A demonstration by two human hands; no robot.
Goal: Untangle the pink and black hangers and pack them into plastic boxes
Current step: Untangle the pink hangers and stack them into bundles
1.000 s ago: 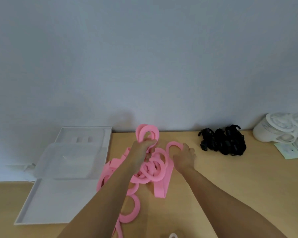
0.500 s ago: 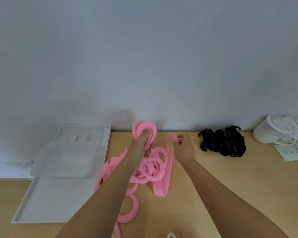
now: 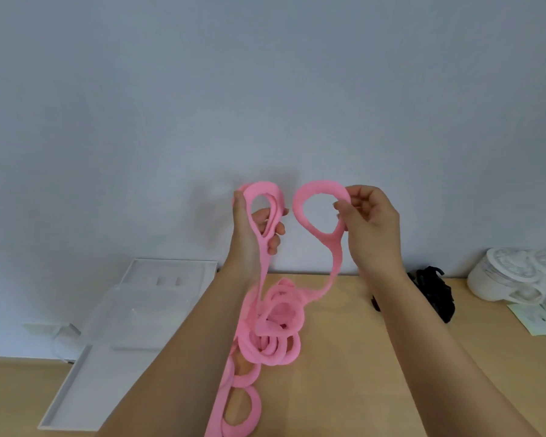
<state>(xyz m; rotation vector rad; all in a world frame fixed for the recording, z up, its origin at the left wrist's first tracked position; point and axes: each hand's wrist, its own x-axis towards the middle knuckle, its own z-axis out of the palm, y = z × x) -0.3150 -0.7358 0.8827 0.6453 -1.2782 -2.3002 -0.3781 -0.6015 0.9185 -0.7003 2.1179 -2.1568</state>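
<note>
Both hands held pink hanger loops up above the wooden table.

The left hand point(image 3: 252, 230) had its fingers curled round a set of stacked loops point(image 3: 259, 188), thumb along their left edge, while the right hand point(image 3: 371, 222) pinched one side of a single loop point(image 3: 320, 188) between thumb and fingertips. The two loops stood side by side, apart, in front of the grey wall. From each a pink strip ran down to the rest of the pink hangers point(image 3: 278, 339), a knotted bunch that hung and trailed on the table point(image 3: 375, 361) between the forearms. The black hangers point(image 3: 438, 294) lay in a heap near the wall, partly hidden behind the right wrist. An open plastic box point(image 3: 76, 402) sat at the table's left edge, holding no hangers. White round objects point(image 3: 511, 279) and a paper slip point(image 3: 536, 320) lay far right.
</note>
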